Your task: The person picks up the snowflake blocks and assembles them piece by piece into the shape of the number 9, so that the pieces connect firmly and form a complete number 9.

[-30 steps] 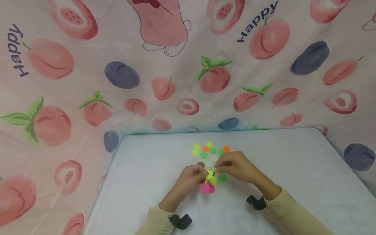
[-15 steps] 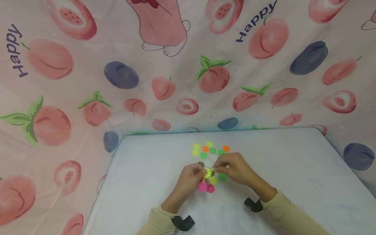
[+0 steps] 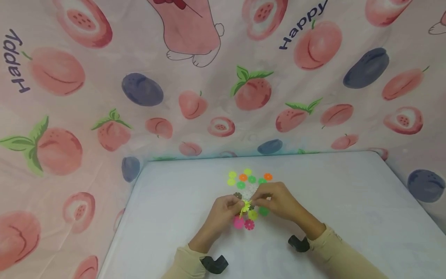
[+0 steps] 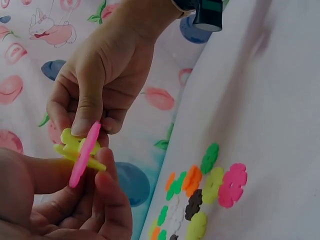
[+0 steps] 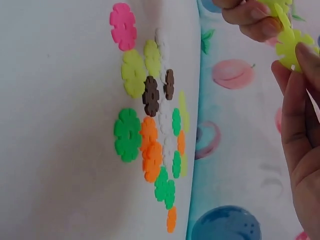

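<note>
My left hand [image 3: 224,211] and right hand [image 3: 278,197] meet over the middle of the table. Between their fingertips is a small cluster of yellow notched discs [image 3: 246,205]. The left hand pinches the cluster, and the right hand pinches a yellow disc [image 5: 290,47] at its other side. In the left wrist view, a pink notched disc [image 4: 85,155] stands edge-on at the yellow ones, apparently joined to them. Fingers hide where the slots meet. Just below the hands, another pink notched disc [image 3: 249,224] lies on the table.
Loose notched discs lie behind and beneath the hands: green [image 5: 128,135], orange [image 5: 152,161], brown [image 5: 151,96], yellow [image 5: 133,73] and several white ones [image 3: 249,190]. The white table [image 3: 167,217] ends at a fruit-printed cloth [image 3: 195,81].
Both hands shift slightly left with the yellow cluster, which turns a little. The held pink disc moves left, away from the pink disc on the table in the head view.
</note>
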`<control>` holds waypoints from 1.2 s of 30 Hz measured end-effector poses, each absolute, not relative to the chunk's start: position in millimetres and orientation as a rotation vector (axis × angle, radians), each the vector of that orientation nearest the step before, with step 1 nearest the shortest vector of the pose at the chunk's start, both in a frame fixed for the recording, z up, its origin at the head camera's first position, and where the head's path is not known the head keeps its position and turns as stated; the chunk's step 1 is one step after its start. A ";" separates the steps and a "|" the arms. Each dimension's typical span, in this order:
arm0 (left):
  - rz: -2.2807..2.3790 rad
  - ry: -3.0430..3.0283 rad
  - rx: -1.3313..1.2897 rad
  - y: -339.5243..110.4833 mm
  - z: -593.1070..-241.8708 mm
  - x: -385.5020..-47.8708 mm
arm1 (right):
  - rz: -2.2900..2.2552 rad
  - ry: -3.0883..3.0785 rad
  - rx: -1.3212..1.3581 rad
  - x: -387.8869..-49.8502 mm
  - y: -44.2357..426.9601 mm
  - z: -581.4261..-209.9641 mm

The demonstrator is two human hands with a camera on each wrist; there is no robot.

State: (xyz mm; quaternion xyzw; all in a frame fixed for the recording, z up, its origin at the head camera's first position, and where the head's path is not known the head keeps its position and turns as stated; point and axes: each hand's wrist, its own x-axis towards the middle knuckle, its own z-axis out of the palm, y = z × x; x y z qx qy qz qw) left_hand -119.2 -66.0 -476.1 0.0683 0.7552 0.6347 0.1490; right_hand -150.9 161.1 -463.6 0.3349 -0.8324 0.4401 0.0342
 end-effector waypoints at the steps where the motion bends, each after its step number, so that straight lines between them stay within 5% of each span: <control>1: 1.822 2.162 0.205 -66.5 -477.2 -120.0 | 1.382 -2.590 1.003 -151.9 162.0 -463.0; 17: 1.795 2.169 0.140 -72.2 -487.2 -121.0 | 1.179 -2.820 0.303 -202.3 195.5 -477.0; 36: 1.741 2.155 0.143 -73.2 -485.4 -117.7 | 1.098 -3.035 0.070 -241.0 202.5 -507.2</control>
